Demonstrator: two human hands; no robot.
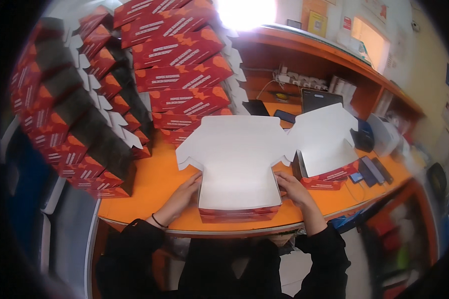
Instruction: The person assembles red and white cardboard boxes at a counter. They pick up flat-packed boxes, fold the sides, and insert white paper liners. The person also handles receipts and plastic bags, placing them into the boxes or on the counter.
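Note:
In front of me on the orange table sits a folded cardboard box [239,215], red outside and white inside. Its wide lid stands raised at the back, with side flaps spread out. My left hand [185,193] grips the box's left side, its fingertips partly hidden by the wall and flap. On the opposite side, my right hand [292,188] holds the right wall, thumb near the upper edge. Close by on the right rests a second open box [327,180] of the same kind, lid up; neither hand touches it.
Tall stacks of red boxes [179,55] and more nested boxes [80,129] rise at the left and back. The orange table [149,174] bears phones [371,170] on the right and a dark tablet-like screen [322,99] behind. A shelf [304,42] with power sockets runs along the back.

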